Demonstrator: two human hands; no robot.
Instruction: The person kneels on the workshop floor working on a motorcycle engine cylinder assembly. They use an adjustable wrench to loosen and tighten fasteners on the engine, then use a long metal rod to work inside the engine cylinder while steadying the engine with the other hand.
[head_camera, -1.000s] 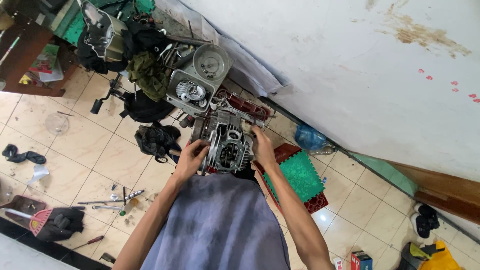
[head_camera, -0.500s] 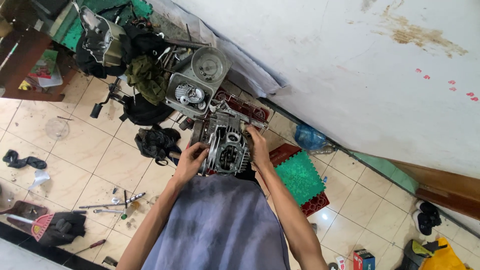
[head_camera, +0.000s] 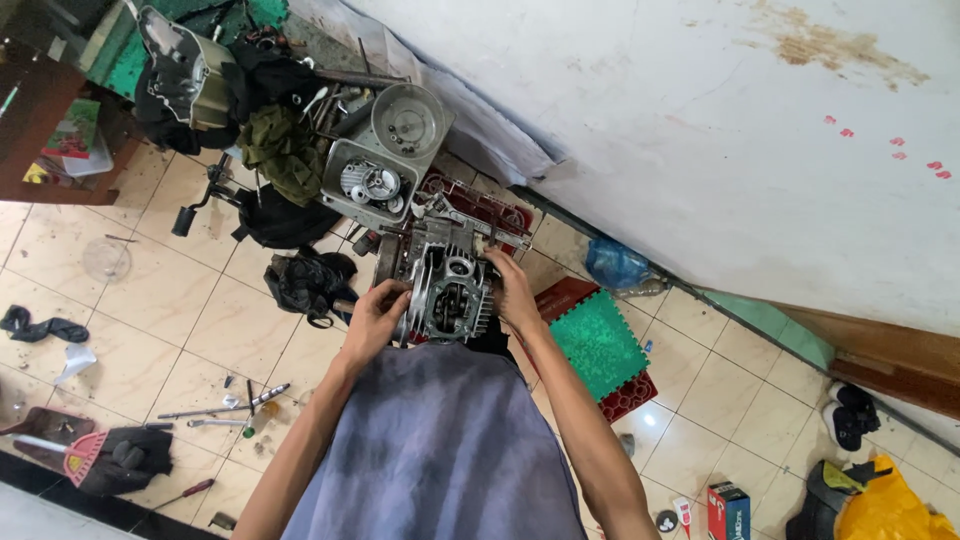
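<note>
Both hands have barely shifted on the engine block (head_camera: 450, 290), left hand (head_camera: 375, 318) and right hand (head_camera: 512, 290) clasping its opposite sides. It looks heavy, rigid, probably oily; best gripped by its sides.

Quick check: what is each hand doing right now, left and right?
Left hand: fingers curled on the left side of the engine block, gripping it.
Right hand: closed on the engine block's right side.

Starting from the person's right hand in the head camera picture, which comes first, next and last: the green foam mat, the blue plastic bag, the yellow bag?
From the right hand:
1. Green foam mat, just beside it on the floor.
2. Blue plastic bag, at the foot of the wall.
3. Yellow bag, far off in the corner.
</note>
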